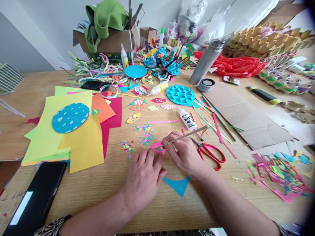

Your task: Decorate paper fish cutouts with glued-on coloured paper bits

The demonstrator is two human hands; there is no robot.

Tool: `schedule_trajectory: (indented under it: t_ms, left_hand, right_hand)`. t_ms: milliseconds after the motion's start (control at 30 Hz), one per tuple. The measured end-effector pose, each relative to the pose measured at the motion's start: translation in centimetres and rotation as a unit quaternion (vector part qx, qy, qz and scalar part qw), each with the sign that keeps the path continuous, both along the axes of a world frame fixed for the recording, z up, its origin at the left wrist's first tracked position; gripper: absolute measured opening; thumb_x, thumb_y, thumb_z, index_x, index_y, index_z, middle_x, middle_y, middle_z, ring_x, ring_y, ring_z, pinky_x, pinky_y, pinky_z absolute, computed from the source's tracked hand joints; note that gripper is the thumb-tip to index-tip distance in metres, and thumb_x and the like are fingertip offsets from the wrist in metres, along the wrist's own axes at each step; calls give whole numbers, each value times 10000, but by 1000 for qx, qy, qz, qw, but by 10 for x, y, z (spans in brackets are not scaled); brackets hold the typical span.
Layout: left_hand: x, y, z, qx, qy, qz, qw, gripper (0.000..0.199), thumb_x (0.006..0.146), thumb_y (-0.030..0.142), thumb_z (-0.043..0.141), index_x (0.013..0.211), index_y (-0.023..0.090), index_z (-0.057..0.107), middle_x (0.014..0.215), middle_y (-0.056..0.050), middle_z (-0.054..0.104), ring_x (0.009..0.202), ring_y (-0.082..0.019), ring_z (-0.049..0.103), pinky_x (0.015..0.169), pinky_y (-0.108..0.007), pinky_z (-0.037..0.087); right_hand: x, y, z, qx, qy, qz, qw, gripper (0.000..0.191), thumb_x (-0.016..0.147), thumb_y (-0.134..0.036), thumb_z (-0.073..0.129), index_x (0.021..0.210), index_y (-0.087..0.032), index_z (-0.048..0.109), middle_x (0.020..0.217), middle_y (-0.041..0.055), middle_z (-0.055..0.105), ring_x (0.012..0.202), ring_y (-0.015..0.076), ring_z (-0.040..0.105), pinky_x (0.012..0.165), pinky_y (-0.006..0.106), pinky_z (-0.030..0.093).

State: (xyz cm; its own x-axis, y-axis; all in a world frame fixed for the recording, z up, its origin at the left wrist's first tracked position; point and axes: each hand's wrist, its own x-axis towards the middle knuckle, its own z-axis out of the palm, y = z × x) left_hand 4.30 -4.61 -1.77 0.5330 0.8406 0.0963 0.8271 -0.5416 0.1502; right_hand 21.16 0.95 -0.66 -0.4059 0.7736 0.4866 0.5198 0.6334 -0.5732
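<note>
A small pink paper fish lies on the table between my two hands. My left hand rests low over the table with its fingers stretched out, the fingertips at the fish's near edge. My right hand is closed around a thin wooden stick, whose lower tip meets the fish. Red-handled scissors lie partly behind my right hand. Beyond my hands are a white glue bottle, a pink paper strip and finished-looking paper fish, among them a yellow dotted one.
Paper confetti lies left of the fish, near coloured sheets and a black phone. A blue paper scrap is close to my wrists. Cardboard, a metal bottle and paper offcuts occupy the right side.
</note>
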Motion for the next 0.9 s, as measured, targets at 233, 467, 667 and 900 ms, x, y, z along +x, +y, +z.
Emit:
schedule_trajectory:
  t_ms: [233, 467, 667, 900]
  left_hand:
    - [-1, -1, 1, -3, 5, 1, 1000, 429, 921, 362, 553, 1319, 208, 509, 1247, -121, 529, 1105, -307, 468, 878, -484, 455]
    - [0, -1, 1, -3, 5, 0, 1000, 415, 921, 361, 554, 1304, 206, 521, 1247, -121, 526, 1106, -307, 464, 876, -478, 455]
    - [0, -2, 1, -3, 5, 0, 1000, 426, 923, 360, 550, 1318, 204, 508, 1247, -122, 529, 1103, -307, 464, 879, -480, 452]
    - [0, 0, 1, -2, 5, -1, 1000, 425, 920, 363, 557, 1314, 210, 514, 1249, -119, 529, 1102, -305, 471, 883, -481, 451]
  right_hand:
    - [-1, -1, 0, 17, -20, 3, 1000, 198, 926, -87, 440, 768, -183, 511, 683, 34, 579, 635, 153, 482, 618, 301, 369]
    - [-2, -1, 0, 21, -14, 6, 1000, 201, 926, -86, 437, 767, -187, 508, 699, 38, 592, 639, 151, 474, 621, 305, 368]
    - [-2, 0, -1, 28, -16, 4, 999, 207, 924, -83, 435, 762, -189, 507, 689, 34, 587, 634, 151, 479, 613, 306, 371]
    - [0, -2, 1, 3, 7, 3, 1000, 197, 926, -94, 443, 774, -190, 525, 698, 32, 596, 652, 153, 506, 614, 305, 393]
